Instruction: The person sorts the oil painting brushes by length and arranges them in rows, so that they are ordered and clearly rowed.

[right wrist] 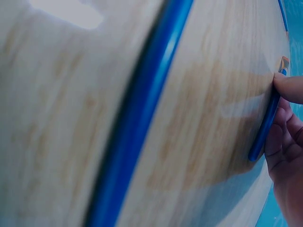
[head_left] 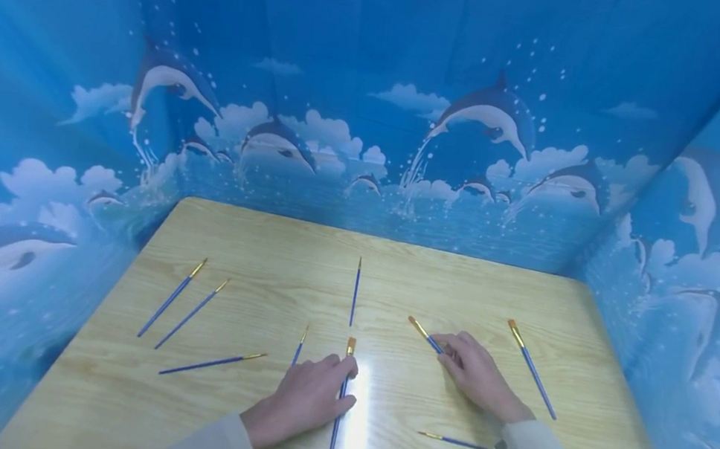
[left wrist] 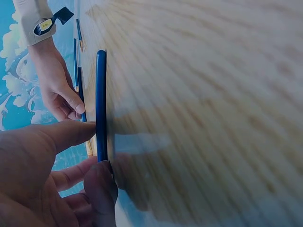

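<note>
My left hand (head_left: 312,395) pinches a flat-tipped paintbrush (head_left: 336,431) between thumb and fingers near the middle of the table. Its bristles point away from me, and the blue handle (left wrist: 101,104) lies close along the tabletop in the left wrist view. To the right, my right hand (head_left: 477,370) grips another flat paintbrush (head_left: 418,327) by its handle, bristles toward the far left. Beside the left knuckles is a thin paintbrush (head_left: 298,352), its lower end hidden by the hand. A fine paintbrush (head_left: 456,441) lies near the right wrist.
On the wooden table (head_left: 263,243), one upright-lying thin brush (head_left: 355,291) is beyond the left hand. Several more lie left, including a wider brush (head_left: 171,306) and a slanted one (head_left: 212,364). A flat brush (head_left: 532,367) lies far right. Dolphin-print curtains (head_left: 352,66) enclose the table.
</note>
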